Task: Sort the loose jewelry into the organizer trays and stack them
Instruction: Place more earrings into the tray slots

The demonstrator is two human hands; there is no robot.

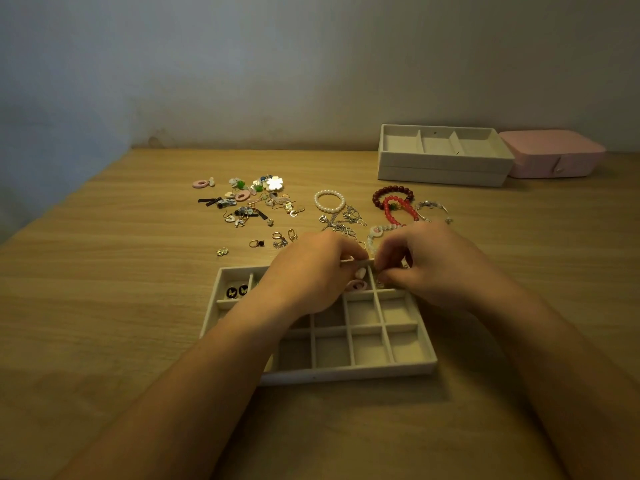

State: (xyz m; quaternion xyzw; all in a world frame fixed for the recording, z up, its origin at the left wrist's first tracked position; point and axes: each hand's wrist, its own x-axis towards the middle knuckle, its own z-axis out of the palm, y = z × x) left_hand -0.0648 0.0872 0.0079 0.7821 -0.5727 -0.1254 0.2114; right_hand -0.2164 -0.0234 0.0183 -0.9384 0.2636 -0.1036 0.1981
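A white gridded organizer tray (349,370) lies in front of me on the wooden table. Two black round earrings (237,291) sit in its far-left cell, and a pink oval earring (356,285) lies in a far-row cell. My left hand (311,271) and my right hand (426,263) hover over the tray's far row, fingertips pinched close together above the far-right cells. What they pinch is too small to make out. Loose earrings (249,200), a pearl bracelet (329,200), silver chains (343,221) and red bead bracelets (394,202) are scattered beyond the tray.
Two stacked white trays (443,168), the upper with three long compartments, stand at the back right beside a pink case (554,154). The wall runs along the table's far edge. A few small rings (277,239) lie just beyond the gridded tray.
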